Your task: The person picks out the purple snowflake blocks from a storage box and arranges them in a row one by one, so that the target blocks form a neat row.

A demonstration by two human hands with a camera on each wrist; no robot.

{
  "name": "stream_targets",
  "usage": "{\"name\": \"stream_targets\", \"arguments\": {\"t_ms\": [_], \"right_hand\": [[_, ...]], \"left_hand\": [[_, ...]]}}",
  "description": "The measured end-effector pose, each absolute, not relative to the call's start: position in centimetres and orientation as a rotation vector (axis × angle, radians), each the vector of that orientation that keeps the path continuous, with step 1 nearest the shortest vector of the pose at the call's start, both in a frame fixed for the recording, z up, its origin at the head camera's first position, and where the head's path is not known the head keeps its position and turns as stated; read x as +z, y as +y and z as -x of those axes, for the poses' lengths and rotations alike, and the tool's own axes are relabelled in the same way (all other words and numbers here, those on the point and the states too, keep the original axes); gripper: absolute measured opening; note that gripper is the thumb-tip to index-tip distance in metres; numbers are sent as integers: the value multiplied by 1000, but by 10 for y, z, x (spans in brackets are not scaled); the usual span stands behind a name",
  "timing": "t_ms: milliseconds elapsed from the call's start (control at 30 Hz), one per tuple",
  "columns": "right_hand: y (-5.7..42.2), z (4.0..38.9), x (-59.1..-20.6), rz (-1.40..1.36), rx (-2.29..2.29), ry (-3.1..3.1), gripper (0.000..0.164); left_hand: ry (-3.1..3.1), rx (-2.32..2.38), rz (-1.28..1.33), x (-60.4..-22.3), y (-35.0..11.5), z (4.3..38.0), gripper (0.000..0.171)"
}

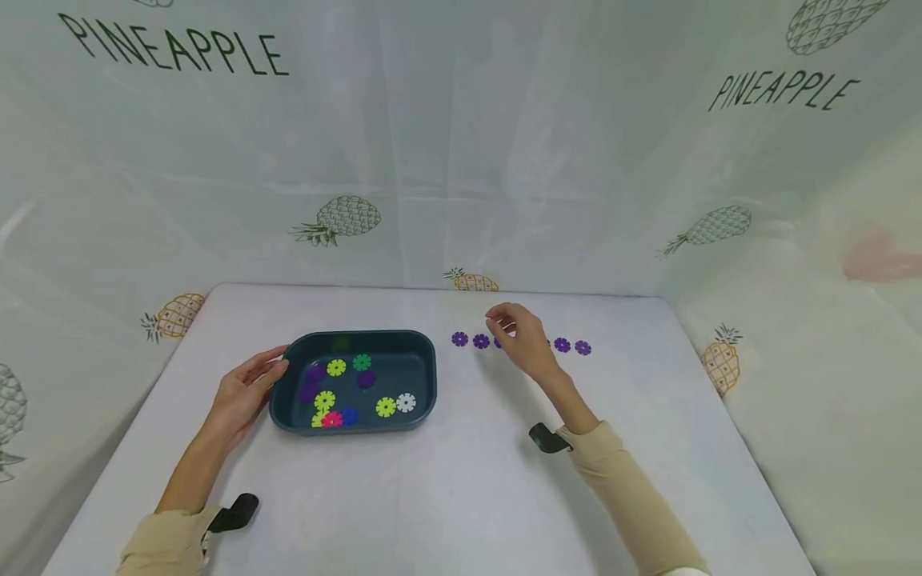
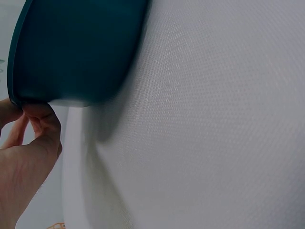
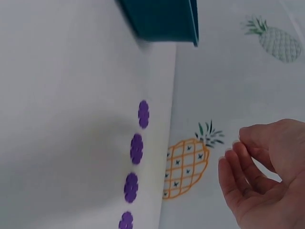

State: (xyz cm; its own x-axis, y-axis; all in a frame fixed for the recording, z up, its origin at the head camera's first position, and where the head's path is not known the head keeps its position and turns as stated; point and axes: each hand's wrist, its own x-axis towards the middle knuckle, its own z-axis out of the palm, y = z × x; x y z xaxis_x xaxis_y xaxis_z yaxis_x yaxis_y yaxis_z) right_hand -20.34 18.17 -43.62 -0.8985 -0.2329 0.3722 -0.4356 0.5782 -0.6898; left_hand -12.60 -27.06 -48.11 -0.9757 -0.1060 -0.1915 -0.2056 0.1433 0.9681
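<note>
A dark teal tray (image 1: 392, 360) sits on the left half of the table. My left hand (image 1: 241, 396) pinches its left rim between thumb and fingers, as the left wrist view also shows. Inside lie several flower-shaped notched plastic discs: yellow (image 1: 386, 407), white (image 1: 406, 402), green (image 1: 362, 362), pink (image 1: 332, 419), blue and purple. Right of the tray runs a row of purple notched discs (image 1: 459, 339). My right hand (image 1: 524, 340) hovers over the middle of this row, hiding part of it. Its fingers are loosely bent, and nothing shows between them in the right wrist view.
A white cloth covers the table (image 1: 446, 496). Behind and beside it hangs a pale curtain (image 1: 490, 144) printed with pineapples. Black wrist camera mounts (image 1: 549, 438) stick out from both sleeves.
</note>
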Motion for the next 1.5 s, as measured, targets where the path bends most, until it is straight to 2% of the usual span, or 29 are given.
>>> {"name": "stream_targets", "arguments": {"t_ms": [767, 1500], "right_hand": [[98, 199, -430, -703, 1317, -2579, 16], [40, 191, -452, -937, 1378, -2629, 22]], "left_hand": [[2337, 1952, 343, -481, -271, 126, 64], [2307, 1955, 389, -482, -269, 130, 64]]}}
